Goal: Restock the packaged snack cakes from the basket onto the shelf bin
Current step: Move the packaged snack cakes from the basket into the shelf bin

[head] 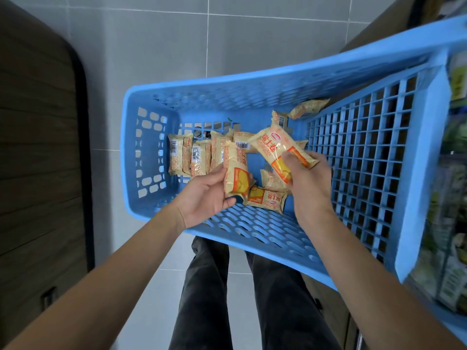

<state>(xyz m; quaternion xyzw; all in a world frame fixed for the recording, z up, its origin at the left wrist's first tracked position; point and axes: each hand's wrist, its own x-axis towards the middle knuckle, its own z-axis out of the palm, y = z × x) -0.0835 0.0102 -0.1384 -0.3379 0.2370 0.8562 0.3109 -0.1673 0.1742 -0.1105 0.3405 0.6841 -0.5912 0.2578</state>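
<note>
A blue plastic basket lies below me with several cream-and-orange snack cake packs on its floor. My left hand grips one pack by its lower end, fingers and thumb curled round it. My right hand pinches another pack, which is lifted above the rest and tilted. One loose pack lies between my hands. Another pack sits near the basket's far right corner. The shelf bin cannot be picked out.
Grey floor tiles spread under the basket. A dark wooden panel stands at the left. Blurred shelves with green packaged goods line the right edge. My legs in dark trousers are below the basket.
</note>
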